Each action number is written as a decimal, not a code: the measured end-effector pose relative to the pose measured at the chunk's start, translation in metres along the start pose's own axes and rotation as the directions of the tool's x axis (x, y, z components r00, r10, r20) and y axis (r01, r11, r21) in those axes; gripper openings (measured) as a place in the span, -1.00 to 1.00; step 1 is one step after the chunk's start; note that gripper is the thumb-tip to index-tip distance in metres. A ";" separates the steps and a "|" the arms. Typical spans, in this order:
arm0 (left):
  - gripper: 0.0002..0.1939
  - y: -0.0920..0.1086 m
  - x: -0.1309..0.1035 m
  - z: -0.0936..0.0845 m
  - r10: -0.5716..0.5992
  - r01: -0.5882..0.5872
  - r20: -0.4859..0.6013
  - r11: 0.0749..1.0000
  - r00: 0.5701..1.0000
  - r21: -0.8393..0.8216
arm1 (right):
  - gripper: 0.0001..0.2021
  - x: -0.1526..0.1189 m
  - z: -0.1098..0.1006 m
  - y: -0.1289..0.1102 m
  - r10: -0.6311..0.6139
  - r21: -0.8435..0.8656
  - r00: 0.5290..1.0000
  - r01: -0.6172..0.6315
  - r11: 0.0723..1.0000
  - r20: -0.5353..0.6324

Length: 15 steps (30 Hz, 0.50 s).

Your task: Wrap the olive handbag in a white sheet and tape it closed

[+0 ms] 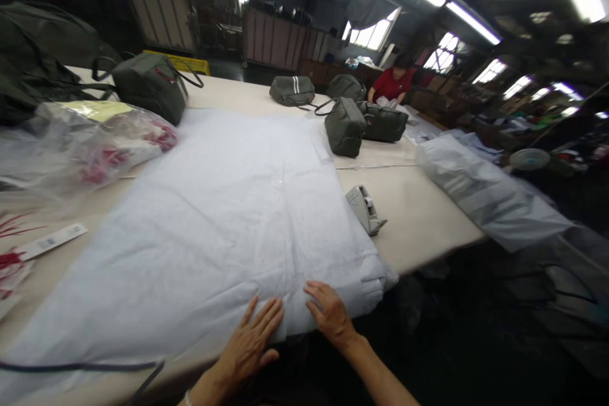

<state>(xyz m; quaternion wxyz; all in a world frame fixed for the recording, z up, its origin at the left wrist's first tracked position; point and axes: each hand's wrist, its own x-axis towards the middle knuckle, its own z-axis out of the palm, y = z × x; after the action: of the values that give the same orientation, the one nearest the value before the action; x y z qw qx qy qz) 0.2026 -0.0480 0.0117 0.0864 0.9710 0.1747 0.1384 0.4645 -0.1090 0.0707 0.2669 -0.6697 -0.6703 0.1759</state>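
Observation:
A wide stack of thin white sheeting (204,222) lies across the table, its right side folded and bunched. My left hand (252,339) rests on the sheeting near the table's front edge, fingers stretched out and thumb apart. To its right, my right hand (330,314) also lies on the sheeting, fingers extended and slightly bent. Neither hand appears to hold anything. Beside the sheeting's right edge sits a grey tape dispenser (365,208).
Dark green bags (345,127) stand along the far side of the table (423,216). A clear plastic bag with red-and-white contents (109,146) and a white tag (52,241) lie at left. Plastic-covered material (485,190) is at right. A person in red (392,82) works farther back.

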 end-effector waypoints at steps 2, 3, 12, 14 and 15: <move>-0.27 0.000 0.000 0.005 0.003 0.003 -0.071 0.997 0.997 0.074 | -0.75 0.013 -0.026 0.019 0.166 0.077 0.973 -0.156 0.985 -0.159; -0.28 0.000 0.001 0.007 -0.001 0.013 -0.107 0.994 0.994 0.106 | -0.75 0.021 -0.044 0.031 0.248 0.098 0.941 -0.232 0.968 -0.229; -0.41 0.012 -0.002 0.040 -0.128 0.169 -0.188 0.960 0.974 0.222 | -0.69 0.118 -0.218 0.160 0.571 0.140 0.687 -0.577 0.805 -0.449; -0.40 0.015 -0.002 0.044 -0.210 0.227 -0.101 0.950 0.972 0.213 | -0.76 0.132 -0.230 0.185 0.608 0.162 0.693 -0.598 0.785 -0.387; -0.37 0.016 -0.002 0.044 -0.264 0.265 -0.036 0.943 0.964 0.200 | -0.78 0.137 -0.233 0.196 0.623 0.176 0.701 -0.604 0.777 -0.348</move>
<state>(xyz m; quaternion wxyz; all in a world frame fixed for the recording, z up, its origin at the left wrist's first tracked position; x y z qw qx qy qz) 0.2187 -0.0688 -0.0265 0.0041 0.9419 0.3170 0.1113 0.7655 0.0069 0.1567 0.3362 -0.8685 -0.3381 0.1351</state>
